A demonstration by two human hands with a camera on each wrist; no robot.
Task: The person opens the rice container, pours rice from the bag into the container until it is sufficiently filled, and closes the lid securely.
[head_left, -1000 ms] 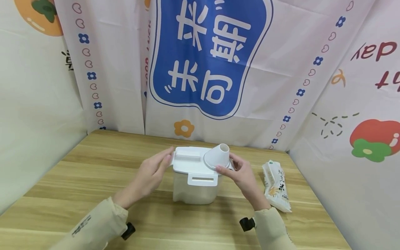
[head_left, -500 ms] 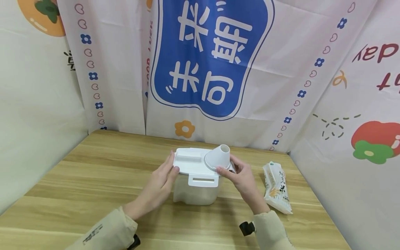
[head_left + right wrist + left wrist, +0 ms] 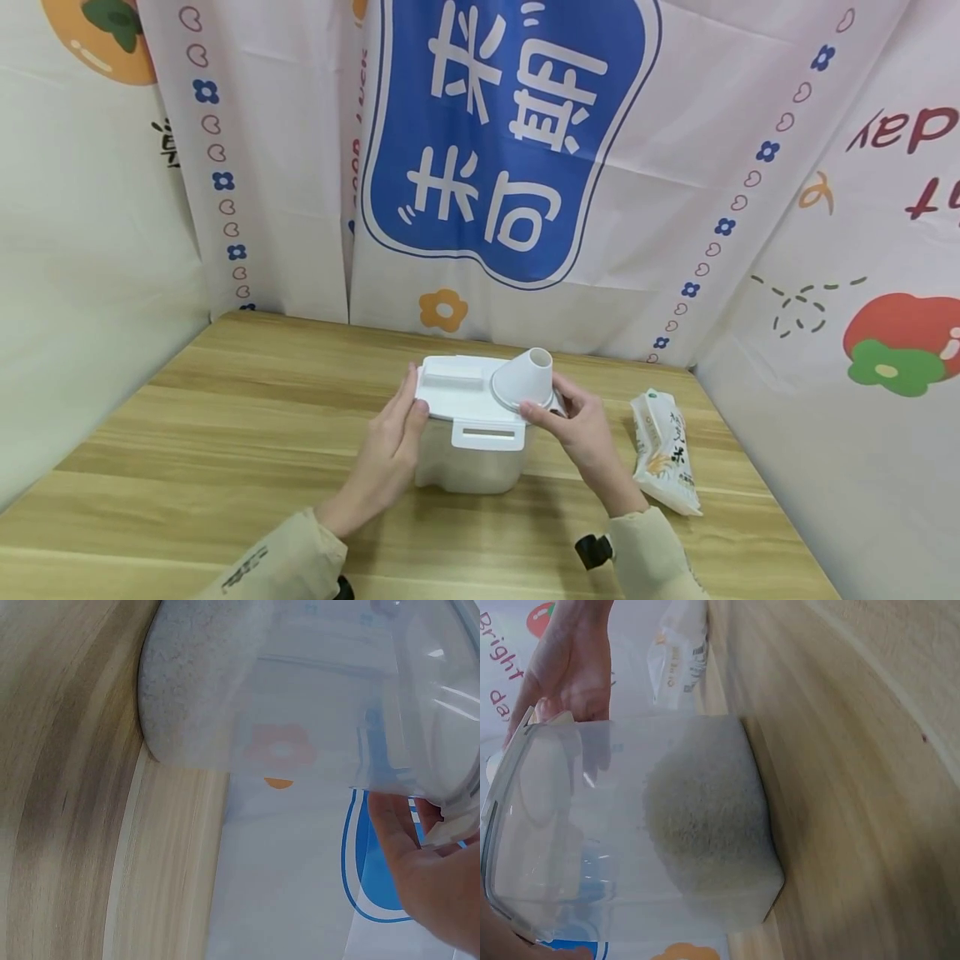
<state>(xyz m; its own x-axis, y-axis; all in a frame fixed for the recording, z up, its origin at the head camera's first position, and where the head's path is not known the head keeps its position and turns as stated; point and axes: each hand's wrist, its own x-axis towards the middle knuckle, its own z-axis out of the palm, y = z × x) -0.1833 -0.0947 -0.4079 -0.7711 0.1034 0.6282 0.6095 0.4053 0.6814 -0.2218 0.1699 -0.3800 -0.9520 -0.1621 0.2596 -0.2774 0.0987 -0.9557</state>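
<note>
A clear rice storage container (image 3: 471, 467) stands upright on the table, with rice (image 3: 712, 817) in its lower part. Its white lid (image 3: 461, 400) is on top and carries a cone-shaped white spout (image 3: 522, 382) at the right. A slotted latch (image 3: 487, 435) sticks out from the lid's front edge. My left hand (image 3: 386, 450) lies along the lid's left side, fingers straight and pressed to it, thumb at the front corner. At the right end, my right hand (image 3: 577, 425) grips the lid, thumb in front of the spout; its other fingers are partly hidden.
A white printed rice bag (image 3: 664, 450) lies on the wooden table (image 3: 225, 433), to the right of the container. Printed cloth (image 3: 637, 208) hangs behind and at both sides. Each wrist bears a small black device (image 3: 594, 551).
My left hand has shifted right, and its fingers now lie flat against the lid's left side, where a flap stood out before. The right hand keeps its grip; the container stays in place.
</note>
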